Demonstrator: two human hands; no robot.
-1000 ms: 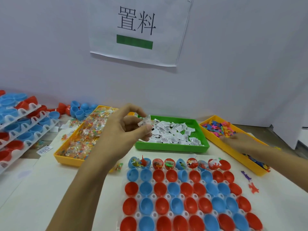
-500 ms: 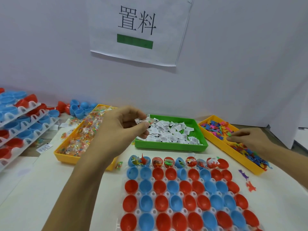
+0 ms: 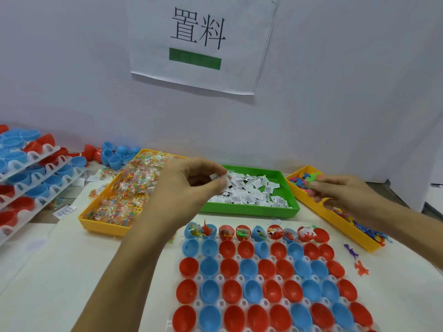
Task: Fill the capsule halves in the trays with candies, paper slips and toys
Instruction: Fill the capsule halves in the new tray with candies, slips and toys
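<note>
capsule tray [image 3: 242,274] sits lower centre-right of frame, rows of red + blue halves. only the top row holds fillings, and its far-right red half looks empty; all rows below are bare.

left hand [image 3: 184,188], centre of frame, pinches a paper slip [image 3: 214,176] btwn thumb and fingertips; other fingers curled. it hovers over the near-left corner of the green bin [image 3: 249,209], which holds a heap of slips. right hand [image 3: 345,195], right of frame, is over the right yellow bin [image 3: 335,218] of small plastic toys, fingers curled round a green toy [image 3: 315,177]; can't tell if it has more than one. left yellow bin [image 3: 105,222], centre-left, holds wrapped candies. two stray toys [image 3: 357,262] lie on the table right of the tray.

step in hand, i'd say: picking slip + toy to load the next half. next move needs both hands brought down to an empty half, prob. end of top row or start of 2nd, dropping one piece each w/o knocking neighbours.

writing: sign [image 3: 199,41] on the wall, top centre, reads 置料 over a green bar. print on the slips is too small to read.
</note>
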